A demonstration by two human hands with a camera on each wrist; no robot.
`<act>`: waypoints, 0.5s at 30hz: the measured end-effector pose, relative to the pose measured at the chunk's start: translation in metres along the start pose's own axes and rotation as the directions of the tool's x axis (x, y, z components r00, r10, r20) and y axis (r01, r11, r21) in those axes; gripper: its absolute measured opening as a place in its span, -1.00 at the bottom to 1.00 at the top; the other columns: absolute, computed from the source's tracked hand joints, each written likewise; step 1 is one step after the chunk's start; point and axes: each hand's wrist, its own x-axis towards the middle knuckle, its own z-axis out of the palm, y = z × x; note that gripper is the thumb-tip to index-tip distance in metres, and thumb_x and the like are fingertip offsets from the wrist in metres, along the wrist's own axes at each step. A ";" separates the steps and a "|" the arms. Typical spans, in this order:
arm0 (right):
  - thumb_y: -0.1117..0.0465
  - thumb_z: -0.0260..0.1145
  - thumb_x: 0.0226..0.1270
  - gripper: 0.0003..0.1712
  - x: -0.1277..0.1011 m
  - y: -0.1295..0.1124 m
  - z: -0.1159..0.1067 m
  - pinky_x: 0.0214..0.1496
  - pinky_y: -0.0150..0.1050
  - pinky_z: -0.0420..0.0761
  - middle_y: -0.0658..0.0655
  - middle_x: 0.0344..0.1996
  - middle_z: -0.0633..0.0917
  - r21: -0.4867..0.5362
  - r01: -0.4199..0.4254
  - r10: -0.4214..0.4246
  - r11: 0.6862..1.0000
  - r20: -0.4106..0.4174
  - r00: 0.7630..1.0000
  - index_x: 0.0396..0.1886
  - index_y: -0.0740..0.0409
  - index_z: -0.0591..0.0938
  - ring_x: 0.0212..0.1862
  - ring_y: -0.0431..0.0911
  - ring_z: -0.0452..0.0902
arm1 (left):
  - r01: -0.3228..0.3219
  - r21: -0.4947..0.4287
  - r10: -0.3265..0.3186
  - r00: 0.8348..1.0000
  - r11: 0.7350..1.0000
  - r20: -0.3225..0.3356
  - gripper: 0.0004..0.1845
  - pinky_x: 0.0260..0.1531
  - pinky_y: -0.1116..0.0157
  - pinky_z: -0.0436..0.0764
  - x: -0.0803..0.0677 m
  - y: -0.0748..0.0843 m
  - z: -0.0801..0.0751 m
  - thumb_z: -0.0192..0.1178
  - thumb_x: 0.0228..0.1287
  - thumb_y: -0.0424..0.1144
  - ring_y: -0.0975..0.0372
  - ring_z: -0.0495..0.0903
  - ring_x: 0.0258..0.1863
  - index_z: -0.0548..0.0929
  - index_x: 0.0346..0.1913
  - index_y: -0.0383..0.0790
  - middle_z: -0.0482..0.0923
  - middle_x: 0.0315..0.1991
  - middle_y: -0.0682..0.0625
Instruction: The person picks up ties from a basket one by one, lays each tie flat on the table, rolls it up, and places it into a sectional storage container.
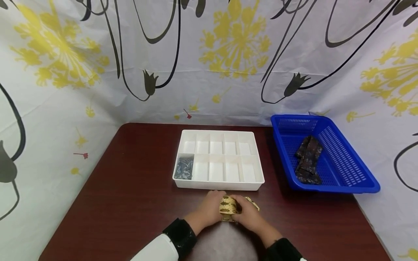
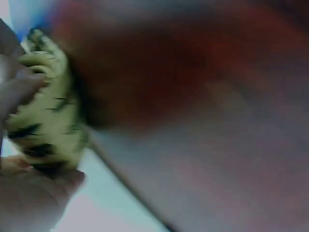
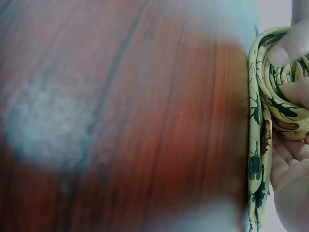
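Observation:
A yellow cloth strip [image 1: 227,205] with dark print is partly rolled up, just in front of the white divided box [image 1: 218,185]. My left hand [image 1: 210,206] grips the roll from its left side. From the right, my right hand [image 1: 249,215] pinches the same roll between thumb and fingers. Coiled layers of the cloth [image 3: 285,113] show in the right wrist view, with a flat folded length trailing from them. In the left wrist view the cloth [image 2: 48,121] lies between thumb and fingers; much of that view is blurred. A grey patterned bundle [image 1: 184,168] fills the box's front left compartment.
To the right stands a blue perforated basket [image 1: 352,156] holding dark, patterned folded cloth [image 1: 308,159]. Everything rests on a dark red-brown table [image 1: 137,174]. Behind it hangs a white curtain [image 1: 196,83] with yellow and grey flowers.

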 end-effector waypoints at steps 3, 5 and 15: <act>0.50 0.37 -0.22 -0.31 0.000 0.001 0.000 0.05 -0.23 0.49 0.19 0.00 0.61 0.015 0.008 -0.008 1.000 -0.001 1.000 0.10 0.30 0.55 0.02 0.00 0.49 | -0.029 -0.201 0.021 0.999 0.979 -0.041 -0.42 -0.09 0.33 0.44 -0.005 -0.013 0.004 0.51 -0.19 -0.26 0.21 0.42 -0.13 0.52 -0.01 -0.21 0.52 -0.16 0.04; 0.50 0.37 -0.21 -0.31 0.000 0.001 0.000 0.03 -0.25 0.49 0.19 -0.01 0.62 0.028 0.004 -0.003 1.000 -0.002 1.000 0.10 0.30 0.55 0.00 -0.01 0.49 | -0.033 -0.297 0.015 0.998 0.954 -0.061 -0.42 -0.08 0.31 0.45 -0.008 -0.019 0.005 0.48 -0.19 -0.38 0.20 0.44 -0.11 0.53 0.01 -0.27 0.53 -0.11 -0.01; 0.52 0.38 -0.23 -0.29 0.001 0.001 0.007 0.04 -0.22 0.49 0.14 -0.01 0.63 0.013 -0.010 0.010 1.000 -0.037 0.999 0.10 0.24 0.57 0.01 -0.04 0.49 | -0.032 -0.078 0.027 0.998 0.996 -0.065 -0.58 -0.16 0.34 0.49 -0.008 -0.013 -0.003 0.43 -0.20 -0.44 0.24 0.50 -0.20 0.61 -0.15 -0.18 0.59 -0.25 0.07</act>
